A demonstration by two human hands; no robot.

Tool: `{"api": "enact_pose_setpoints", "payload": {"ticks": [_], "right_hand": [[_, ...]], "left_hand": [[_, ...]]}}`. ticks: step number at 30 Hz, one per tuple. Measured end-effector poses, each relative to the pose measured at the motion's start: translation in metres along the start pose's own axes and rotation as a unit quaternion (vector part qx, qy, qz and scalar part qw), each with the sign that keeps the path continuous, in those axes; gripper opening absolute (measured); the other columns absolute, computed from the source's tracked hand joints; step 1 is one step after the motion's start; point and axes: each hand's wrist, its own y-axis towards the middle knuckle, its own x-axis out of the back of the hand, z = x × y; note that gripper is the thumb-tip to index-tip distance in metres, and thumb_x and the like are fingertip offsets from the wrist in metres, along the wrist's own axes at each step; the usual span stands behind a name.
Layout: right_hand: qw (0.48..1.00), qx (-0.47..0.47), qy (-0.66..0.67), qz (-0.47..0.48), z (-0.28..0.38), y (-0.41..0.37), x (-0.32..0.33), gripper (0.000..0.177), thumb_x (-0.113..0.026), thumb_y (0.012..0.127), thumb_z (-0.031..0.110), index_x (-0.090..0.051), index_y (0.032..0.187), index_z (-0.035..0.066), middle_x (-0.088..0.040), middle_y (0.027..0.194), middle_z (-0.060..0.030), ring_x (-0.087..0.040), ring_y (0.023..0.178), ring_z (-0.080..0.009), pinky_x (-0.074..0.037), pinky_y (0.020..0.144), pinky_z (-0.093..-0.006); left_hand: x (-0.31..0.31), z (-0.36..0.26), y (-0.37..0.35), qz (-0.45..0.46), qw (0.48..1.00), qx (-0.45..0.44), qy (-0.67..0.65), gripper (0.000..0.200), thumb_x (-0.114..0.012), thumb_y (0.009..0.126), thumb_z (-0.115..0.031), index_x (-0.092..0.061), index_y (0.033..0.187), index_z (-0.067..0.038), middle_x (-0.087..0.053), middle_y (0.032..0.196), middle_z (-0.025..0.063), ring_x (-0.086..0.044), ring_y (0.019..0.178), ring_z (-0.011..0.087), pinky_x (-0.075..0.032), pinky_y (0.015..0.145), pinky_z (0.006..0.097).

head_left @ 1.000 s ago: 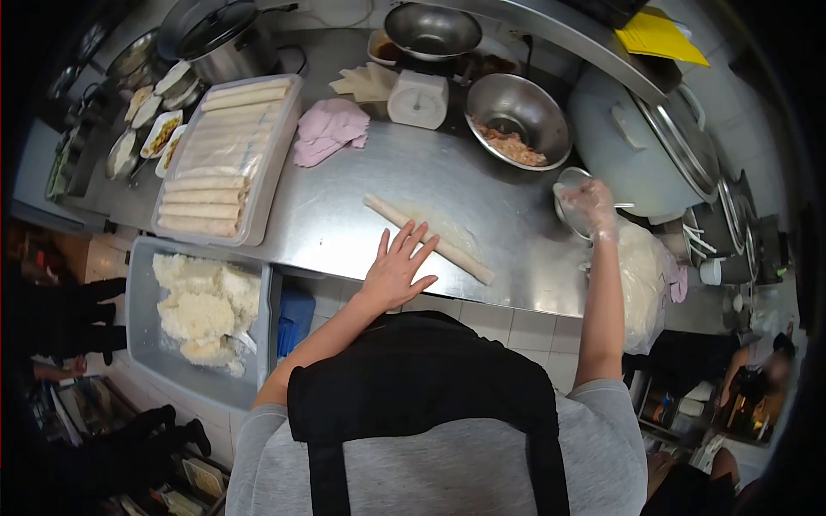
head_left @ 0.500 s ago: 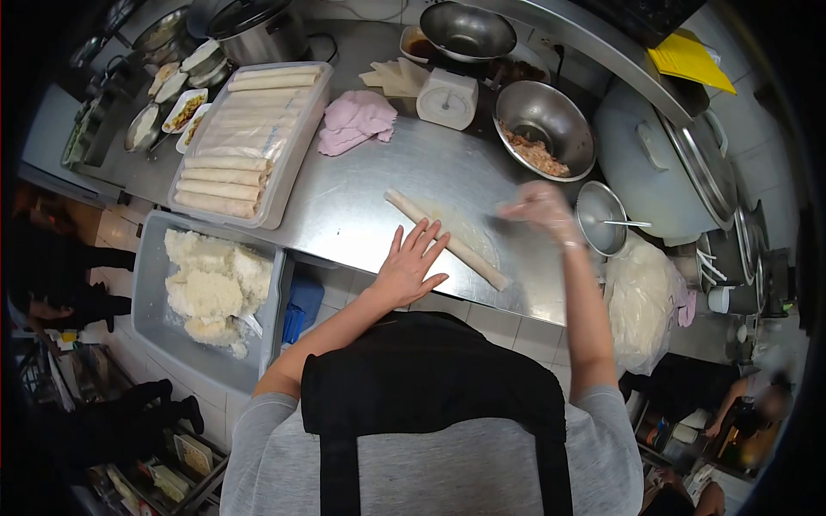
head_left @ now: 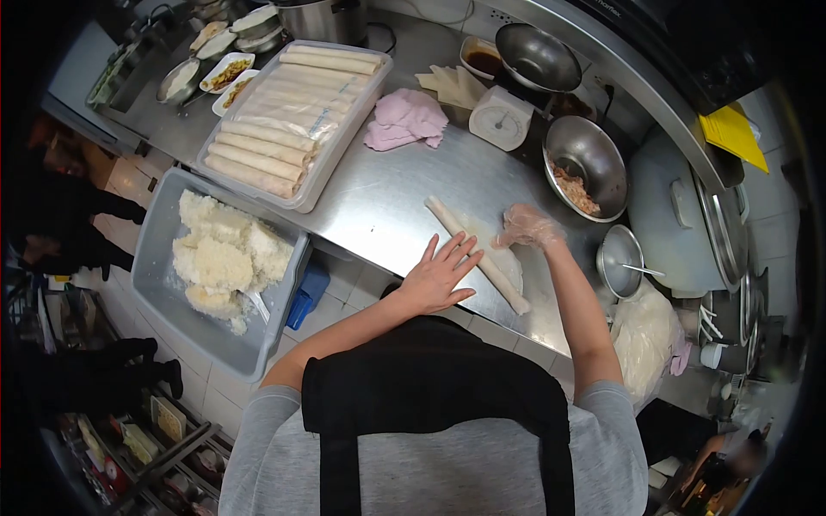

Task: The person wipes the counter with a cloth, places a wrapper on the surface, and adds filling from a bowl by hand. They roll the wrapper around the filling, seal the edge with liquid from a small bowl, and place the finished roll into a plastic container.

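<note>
My bare left hand point(head_left: 441, 275) lies with fingers spread across a long pale spring roll point(head_left: 492, 273) on the steel counter. A thin, translucent flap of wrapper point(head_left: 511, 265) spreads out beyond the roll. My right hand point(head_left: 527, 228), in a clear plastic glove, is at the flap's far side. Its fingers are bent together and point down at the wrapper; whether anything is between them is hidden. To its right sits a small steel bowl point(head_left: 613, 262) with a spoon in it. A larger steel bowl point(head_left: 594, 150) behind holds pinkish filling point(head_left: 576, 189).
A clear plastic tub point(head_left: 311, 193) of several finished rolls stands left, beside a pink cloth point(head_left: 409, 119). Behind are a kitchen scale point(head_left: 501, 119) and wrapper sheets point(head_left: 454, 88). A grey bin point(head_left: 148, 258) holds a white crumbly mass point(head_left: 228, 249). Other people stand at both sides.
My right hand has come in from beside the small bowl to the wrapper flap. My left hand stays on the roll. The camera view has turned, shifting the counter's things rightward.
</note>
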Motion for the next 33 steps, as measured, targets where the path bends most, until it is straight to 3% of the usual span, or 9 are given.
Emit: {"api": "enact_pose_setpoints", "payload": {"ticks": [2, 4, 8, 10, 13, 19, 25, 28, 33], "right_hand": [[0.999, -0.011, 0.031, -0.014, 0.007, 0.009, -0.001, 0.059, -0.074, 0.063, 0.056, -0.070, 0.086, 0.002, -0.066, 0.084, -0.0193, -0.065, 0.077, -0.0348, -0.050, 0.069, -0.0439], [0.987, 0.018, 0.080, -0.141, 0.030, 0.038, -0.001, 0.058, -0.074, 0.063, 0.055, -0.070, 0.088, 0.002, -0.067, 0.087, -0.0203, -0.065, 0.080, -0.0344, -0.050, 0.073, -0.0438], [0.981, -0.027, 0.129, -0.145, 0.032, 0.029, 0.004, 0.058, -0.068, 0.068, 0.056, -0.070, 0.083, 0.000, -0.066, 0.081, -0.0219, -0.064, 0.073, -0.0360, -0.049, 0.069, -0.0448], [0.998, -0.015, 0.035, -0.050, 0.000, 0.006, -0.011, 0.058, -0.070, 0.067, 0.055, -0.070, 0.082, -0.001, -0.065, 0.078, -0.0219, -0.064, 0.072, -0.0362, -0.049, 0.067, -0.0448], [0.988, -0.094, 0.118, -0.012, -0.001, -0.014, -0.004, 0.059, -0.075, 0.065, 0.052, -0.069, 0.086, -0.003, -0.066, 0.089, -0.0245, -0.066, 0.083, -0.0356, -0.051, 0.073, -0.0424], [0.963, -0.122, 0.194, -0.139, 0.029, -0.006, 0.007, 0.053, -0.077, 0.063, 0.047, -0.070, 0.085, -0.001, -0.067, 0.088, -0.0226, -0.066, 0.082, -0.0350, -0.051, 0.073, -0.0430], [0.981, -0.130, 0.144, -0.024, 0.004, -0.066, -0.008, 0.052, -0.079, 0.062, 0.045, -0.071, 0.088, 0.001, -0.068, 0.093, -0.0213, -0.066, 0.089, -0.0347, -0.051, 0.078, -0.0423], [0.986, -0.114, 0.120, -0.004, 0.015, -0.046, -0.015, 0.054, -0.079, 0.062, 0.044, -0.070, 0.094, 0.001, -0.067, 0.097, -0.0212, -0.066, 0.093, -0.0339, -0.051, 0.081, -0.0410], [0.959, -0.165, 0.213, -0.093, 0.035, -0.016, 0.013, 0.056, -0.079, 0.062, 0.044, -0.069, 0.098, 0.001, -0.067, 0.100, -0.0216, -0.065, 0.094, -0.0337, -0.051, 0.083, -0.0408]], "left_hand": [[0.000, 0.000, 0.000, 0.002, 1.000, -0.006, 0.008, 0.069, -0.047, 0.091, -0.051, -0.028, 0.146, -0.014, -0.022, 0.152, 0.0120, -0.017, 0.142, 0.0303, -0.016, 0.112, 0.0568], [0.000, 0.000, 0.001, 0.005, 1.000, -0.005, 0.007, 0.069, -0.047, 0.091, -0.050, -0.028, 0.146, -0.013, -0.022, 0.152, 0.0123, -0.016, 0.142, 0.0308, -0.016, 0.112, 0.0570], [0.004, -0.001, 0.000, 0.023, 1.000, -0.001, 0.004, 0.068, -0.048, 0.092, -0.049, -0.028, 0.146, -0.013, -0.021, 0.153, 0.0125, -0.016, 0.142, 0.0314, -0.017, 0.111, 0.0579], [0.003, 0.000, 0.001, 0.020, 1.000, -0.004, -0.003, 0.068, -0.048, 0.092, -0.047, -0.027, 0.146, -0.012, -0.021, 0.153, 0.0126, -0.016, 0.142, 0.0316, -0.016, 0.111, 0.0587], [0.000, 0.000, 0.002, 0.010, 1.000, -0.006, -0.002, 0.069, -0.049, 0.091, -0.047, -0.027, 0.147, -0.012, -0.021, 0.153, 0.0127, -0.015, 0.142, 0.0321, -0.016, 0.111, 0.0591], [0.005, -0.002, 0.003, 0.016, 1.000, -0.008, -0.009, 0.069, -0.052, 0.090, -0.044, -0.028, 0.146, -0.012, -0.022, 0.152, 0.0134, -0.016, 0.142, 0.0328, -0.016, 0.110, 0.0593], [0.005, -0.003, 0.003, 0.012, 1.000, -0.009, -0.012, 0.069, -0.052, 0.090, -0.044, -0.029, 0.146, -0.011, -0.023, 0.152, 0.0139, -0.017, 0.141, 0.0331, -0.018, 0.109, 0.0600], [0.005, -0.003, 0.003, 0.007, 1.000, -0.013, -0.007, 0.068, -0.052, 0.090, -0.043, -0.030, 0.145, -0.010, -0.024, 0.151, 0.0142, -0.018, 0.141, 0.0333, -0.019, 0.109, 0.0604], [0.003, -0.004, 0.004, 0.012, 1.000, -0.002, -0.006, 0.069, -0.052, 0.090, -0.042, -0.027, 0.147, -0.011, -0.021, 0.152, 0.0128, -0.016, 0.142, 0.0327, -0.016, 0.111, 0.0585]]}}
